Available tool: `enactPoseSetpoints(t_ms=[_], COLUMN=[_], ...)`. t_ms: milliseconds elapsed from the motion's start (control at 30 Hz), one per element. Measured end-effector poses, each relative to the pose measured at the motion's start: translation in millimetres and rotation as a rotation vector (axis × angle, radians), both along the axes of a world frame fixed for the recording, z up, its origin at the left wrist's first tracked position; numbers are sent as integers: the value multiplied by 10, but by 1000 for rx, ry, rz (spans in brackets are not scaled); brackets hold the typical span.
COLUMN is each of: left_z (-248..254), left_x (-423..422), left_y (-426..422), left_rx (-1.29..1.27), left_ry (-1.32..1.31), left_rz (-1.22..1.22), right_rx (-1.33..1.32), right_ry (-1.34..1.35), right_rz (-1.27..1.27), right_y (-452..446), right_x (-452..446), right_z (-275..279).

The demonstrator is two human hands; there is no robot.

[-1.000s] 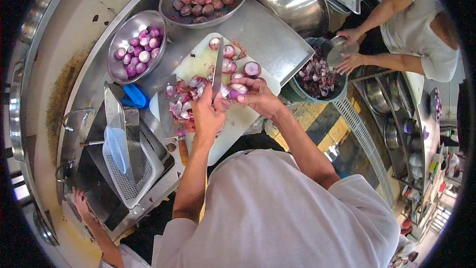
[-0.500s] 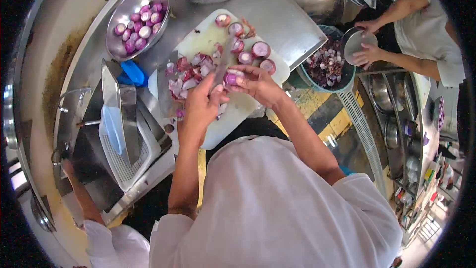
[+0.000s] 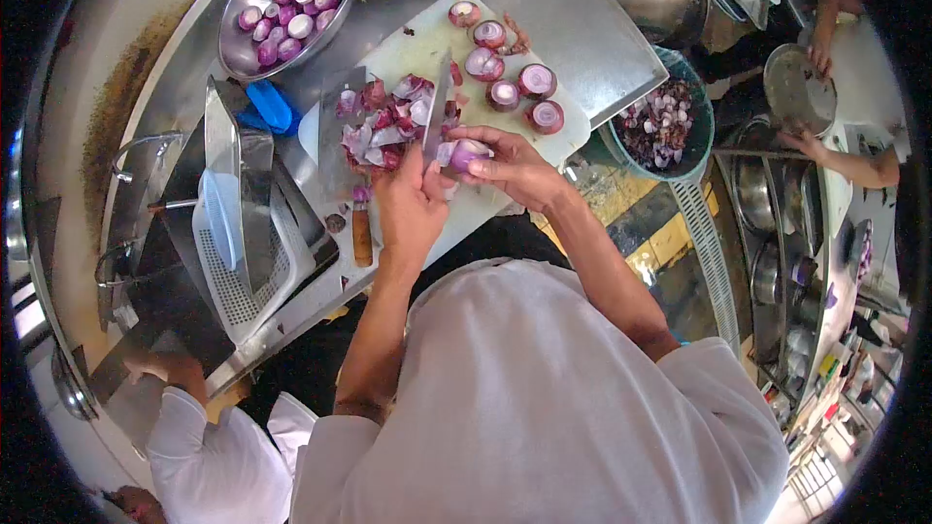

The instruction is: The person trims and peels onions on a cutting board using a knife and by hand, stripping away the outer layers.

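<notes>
My left hand (image 3: 412, 206) is closed around a knife, whose blade (image 3: 442, 102) points up over the cutting board (image 3: 456, 223). In my right hand (image 3: 519, 173) is a purple onion (image 3: 470, 155), partly peeled, held close beside the blade. Torn onion skins (image 3: 388, 121) lie heaped on the board, left of the knife. Several onions with cut tops (image 3: 537, 81) sit along the board's right side. Left of my left hand lies a wooden handle (image 3: 362, 236); I cannot tell what its far end joins.
A steel bowl (image 3: 233, 44) of peeled onions stands at upper left, near a blue object (image 3: 272, 107). A green bin (image 3: 707, 136) holds skins. One co-worker holds a round bowl (image 3: 791, 87) at right; another person (image 3: 218, 461) is at lower left.
The onion in my right hand shows more of its surface, and the knife blade stands more upright. The co-worker's bowl has moved right, away from the bin. The lower-left person's arm has drawn back.
</notes>
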State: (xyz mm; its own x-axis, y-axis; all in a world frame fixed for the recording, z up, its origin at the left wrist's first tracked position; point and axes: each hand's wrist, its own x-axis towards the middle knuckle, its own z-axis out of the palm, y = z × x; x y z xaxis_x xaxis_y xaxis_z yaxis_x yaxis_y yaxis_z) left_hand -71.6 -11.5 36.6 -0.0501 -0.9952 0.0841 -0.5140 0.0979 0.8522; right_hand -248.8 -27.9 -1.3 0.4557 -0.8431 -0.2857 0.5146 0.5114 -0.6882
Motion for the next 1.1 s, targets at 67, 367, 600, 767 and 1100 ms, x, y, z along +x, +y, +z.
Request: enactPoseSetpoints(t_ms=[67, 367, 600, 767, 1100], left_z=[-30, -9, 53, 92, -92], left_x=[0, 12, 29, -26, -37], left_y=[-22, -111, -70, -57, -62], left_rx=[9, 100, 171, 63, -2], left_ry=[42, 45, 45, -16, 41], left_rz=[8, 122, 36, 5, 7], right_rx=[-19, -56, -26, -133, 138], right_ry=[93, -108, 52, 278, 138], right_rz=[13, 18, -80, -233, -234], right_y=[-2, 65, 96, 75, 55], right_x=[-18, -110, -46, 57, 24], right_z=[-51, -52, -73, -22, 6])
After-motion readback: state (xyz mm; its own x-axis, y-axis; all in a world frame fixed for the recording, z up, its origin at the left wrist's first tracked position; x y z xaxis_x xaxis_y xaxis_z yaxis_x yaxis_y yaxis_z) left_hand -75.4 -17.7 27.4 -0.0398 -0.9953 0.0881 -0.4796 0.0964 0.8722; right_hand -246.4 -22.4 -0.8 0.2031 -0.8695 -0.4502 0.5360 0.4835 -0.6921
